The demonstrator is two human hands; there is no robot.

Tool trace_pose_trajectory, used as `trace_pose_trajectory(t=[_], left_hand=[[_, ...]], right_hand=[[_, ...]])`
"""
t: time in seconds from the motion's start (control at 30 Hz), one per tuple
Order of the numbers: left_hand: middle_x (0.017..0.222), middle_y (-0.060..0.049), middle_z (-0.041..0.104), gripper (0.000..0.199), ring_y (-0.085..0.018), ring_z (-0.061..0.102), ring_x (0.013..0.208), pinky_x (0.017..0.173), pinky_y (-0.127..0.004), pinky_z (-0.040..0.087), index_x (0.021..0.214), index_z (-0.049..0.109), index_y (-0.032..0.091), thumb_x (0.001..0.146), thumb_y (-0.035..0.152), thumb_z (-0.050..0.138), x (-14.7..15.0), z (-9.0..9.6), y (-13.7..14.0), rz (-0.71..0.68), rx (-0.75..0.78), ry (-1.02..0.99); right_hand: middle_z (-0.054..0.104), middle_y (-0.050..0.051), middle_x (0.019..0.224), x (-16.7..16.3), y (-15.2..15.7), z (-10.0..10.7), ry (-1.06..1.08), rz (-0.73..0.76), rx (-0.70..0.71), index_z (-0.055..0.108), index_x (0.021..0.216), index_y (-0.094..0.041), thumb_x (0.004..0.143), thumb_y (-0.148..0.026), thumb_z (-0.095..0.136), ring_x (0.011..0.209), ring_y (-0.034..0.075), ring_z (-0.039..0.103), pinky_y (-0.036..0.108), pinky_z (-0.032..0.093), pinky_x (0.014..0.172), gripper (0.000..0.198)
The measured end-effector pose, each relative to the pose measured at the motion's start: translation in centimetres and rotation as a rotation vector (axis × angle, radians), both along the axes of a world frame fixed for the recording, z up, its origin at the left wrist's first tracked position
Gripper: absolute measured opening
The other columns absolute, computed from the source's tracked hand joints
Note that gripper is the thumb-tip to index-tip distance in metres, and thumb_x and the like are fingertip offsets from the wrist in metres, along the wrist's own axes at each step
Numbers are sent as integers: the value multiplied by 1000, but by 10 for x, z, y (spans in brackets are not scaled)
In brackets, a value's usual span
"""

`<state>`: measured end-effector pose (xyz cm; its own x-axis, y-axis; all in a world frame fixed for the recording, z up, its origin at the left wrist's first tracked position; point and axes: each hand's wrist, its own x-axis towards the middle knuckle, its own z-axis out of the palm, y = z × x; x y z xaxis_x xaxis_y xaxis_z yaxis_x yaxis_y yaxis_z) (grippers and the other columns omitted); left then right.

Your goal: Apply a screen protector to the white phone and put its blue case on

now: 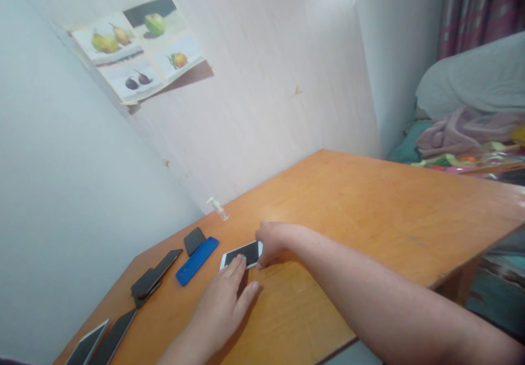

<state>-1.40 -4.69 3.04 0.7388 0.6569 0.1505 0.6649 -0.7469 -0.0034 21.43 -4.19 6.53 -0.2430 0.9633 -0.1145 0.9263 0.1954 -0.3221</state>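
Observation:
A white-framed smartphone (251, 252) with a dark screen lies on the wooden table. My left hand (223, 299) is open, its fingertips resting on the screen's near left part and its thumb spread to the side. Around the phone's right end, my right hand (271, 243) is closed, holding it by the edges. Left of the phone lies a blue phone case (197, 261), and a small dark phone-like item (194, 241) sits just behind that case.
Several dark phones or cases (153, 276) lie along the table's left edge, some overlapping. A white-framed device (88, 346) is at the lower left. A clear pump bottle (218, 208) stands by the wall. The orange-brown table (361, 206) extends right, towards bedding (463, 129).

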Motion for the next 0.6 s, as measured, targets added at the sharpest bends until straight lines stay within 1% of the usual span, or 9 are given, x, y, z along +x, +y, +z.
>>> trace_pose_trajectory(t=[0.1,0.2,0.27,0.33,0.4,0.5,0.6], left_hand=[[150,-15,46,62,-32,45,138,112,-50,38,143,48,17,95,56,46,0,-2,3,10,-11,19],[146,-19,50,61,-34,49,134,110,-52,40,139,51,15,95,56,47,16,0,15,-6,-7,-32],[142,-19,54,58,-35,53,129,107,-52,43,135,54,16,94,56,47,28,2,21,-7,6,-76],[138,-17,58,55,-35,56,126,104,-50,45,132,57,17,94,57,46,34,5,19,0,10,-91],[137,-16,59,56,-34,57,125,103,-49,46,132,57,18,94,58,46,32,6,11,-5,-8,-68],[146,-16,51,67,-34,50,133,109,-50,41,141,50,16,92,62,48,17,4,-5,8,-29,-10],[153,-15,41,74,-34,41,140,114,-52,36,146,44,16,90,64,49,4,-1,-14,40,-42,36]], right_hand=[[67,20,120,0,1,0,-9,8,12,72,111,-14,55,-58,82,96,33,69,36,55,73,72],[71,18,112,1,2,0,-35,27,4,74,108,-15,56,-58,80,91,31,70,34,55,69,68],[73,17,107,1,3,-1,-53,49,-21,74,107,-15,55,-57,80,88,30,71,33,54,66,67],[73,17,105,2,5,-2,-65,68,-39,74,108,-15,54,-57,80,87,30,71,33,54,66,68],[72,17,109,3,6,-2,-66,69,-44,73,110,-15,53,-57,80,89,31,71,32,54,66,71],[70,18,117,3,5,0,-44,46,-37,72,114,-16,52,-58,81,94,31,70,30,53,65,75],[69,19,118,4,3,3,-42,42,-57,70,117,-14,52,-58,81,95,31,70,30,53,64,79]])
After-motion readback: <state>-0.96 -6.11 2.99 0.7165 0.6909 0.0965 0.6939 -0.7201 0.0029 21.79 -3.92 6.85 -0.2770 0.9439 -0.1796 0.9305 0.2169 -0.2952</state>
